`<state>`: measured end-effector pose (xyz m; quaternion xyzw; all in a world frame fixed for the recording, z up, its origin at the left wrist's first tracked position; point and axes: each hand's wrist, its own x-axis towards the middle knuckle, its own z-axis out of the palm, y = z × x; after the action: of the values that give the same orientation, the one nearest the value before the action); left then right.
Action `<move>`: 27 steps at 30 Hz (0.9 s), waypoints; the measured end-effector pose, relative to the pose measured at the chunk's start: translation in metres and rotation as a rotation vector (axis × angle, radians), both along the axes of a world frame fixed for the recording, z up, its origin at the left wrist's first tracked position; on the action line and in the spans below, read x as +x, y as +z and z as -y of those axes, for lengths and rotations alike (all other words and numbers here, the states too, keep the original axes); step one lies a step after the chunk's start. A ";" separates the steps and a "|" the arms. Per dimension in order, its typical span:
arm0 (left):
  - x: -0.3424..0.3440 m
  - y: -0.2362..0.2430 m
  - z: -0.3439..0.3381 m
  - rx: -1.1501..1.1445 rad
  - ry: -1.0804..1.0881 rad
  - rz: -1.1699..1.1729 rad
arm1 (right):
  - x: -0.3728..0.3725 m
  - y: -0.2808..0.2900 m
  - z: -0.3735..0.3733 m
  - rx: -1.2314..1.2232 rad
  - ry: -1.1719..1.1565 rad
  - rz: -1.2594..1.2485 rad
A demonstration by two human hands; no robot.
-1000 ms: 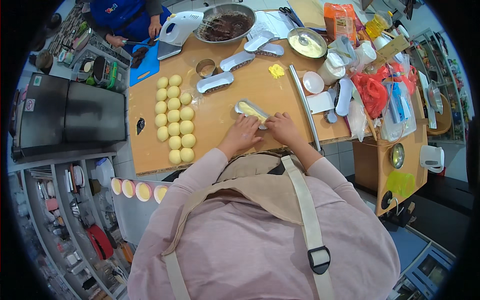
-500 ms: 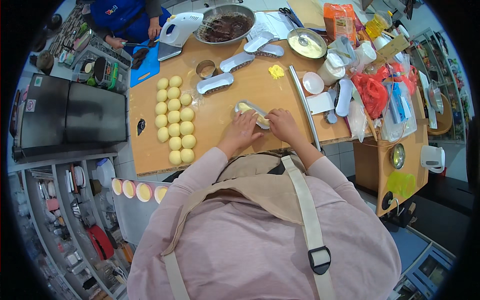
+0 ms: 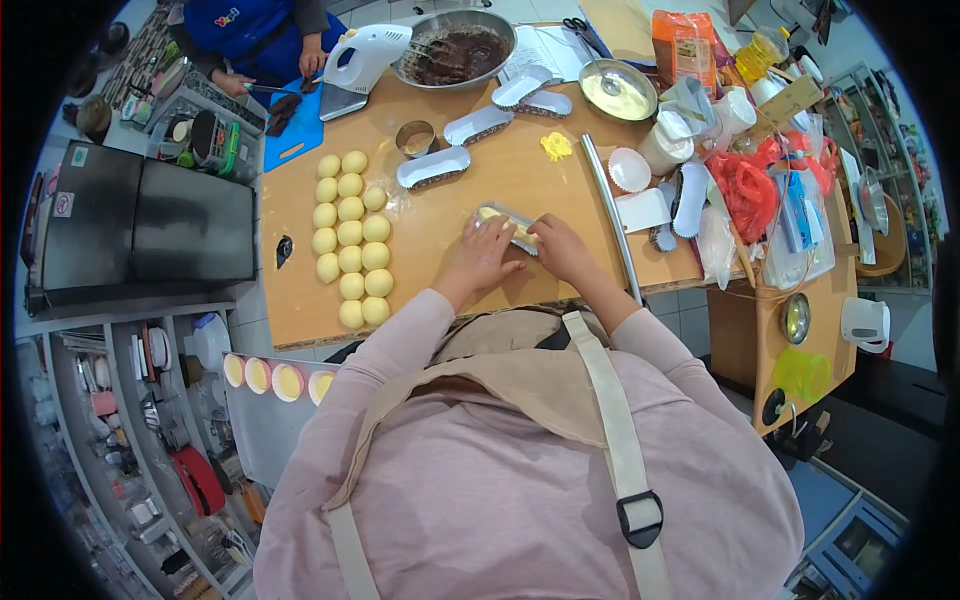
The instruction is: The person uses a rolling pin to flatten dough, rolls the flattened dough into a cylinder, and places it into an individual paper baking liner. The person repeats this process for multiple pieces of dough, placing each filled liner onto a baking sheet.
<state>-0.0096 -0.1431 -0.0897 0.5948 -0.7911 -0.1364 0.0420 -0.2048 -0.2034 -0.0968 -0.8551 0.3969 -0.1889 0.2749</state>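
On the wooden worktop (image 3: 445,275), a long pleated paper mould (image 3: 517,218) holds pale yellow dough (image 3: 490,213). My left hand (image 3: 480,255) rests over the mould's near side, fingers slightly apart and touching the dough. The fingers of my right hand (image 3: 558,248) are curled onto the dough at the mould's right end; their tips are partly hidden. Left of my hands lie several round dough balls (image 3: 350,232) in columns. Behind the mould are more paper moulds (image 3: 432,166), a metal ring (image 3: 415,138) and a yellow smear (image 3: 557,146); a steel rod (image 3: 610,210) lies to the right.
Bowls of dark mixture (image 3: 450,55) and cream (image 3: 620,95) stand behind, with a white hand mixer (image 3: 360,60). A co-worker's hand (image 3: 230,80) is by a blue board (image 3: 290,150). Red bags (image 3: 745,195) crowd the right; a tray (image 3: 260,440) sits lower left.
My fingers have shifted slightly over the mould and cover more of the dough. The whole view has shifted a little to the right. The co-worker's hands have moved slightly.
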 end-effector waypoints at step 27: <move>0.024 -0.008 0.005 -0.066 0.079 -0.022 | 0.012 -0.011 0.014 -0.213 0.111 -0.036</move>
<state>0.0146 -0.1483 -0.0979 0.6224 -0.7705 -0.1152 0.0758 -0.1927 -0.2178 -0.1077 -0.9033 0.3318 -0.1989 0.1853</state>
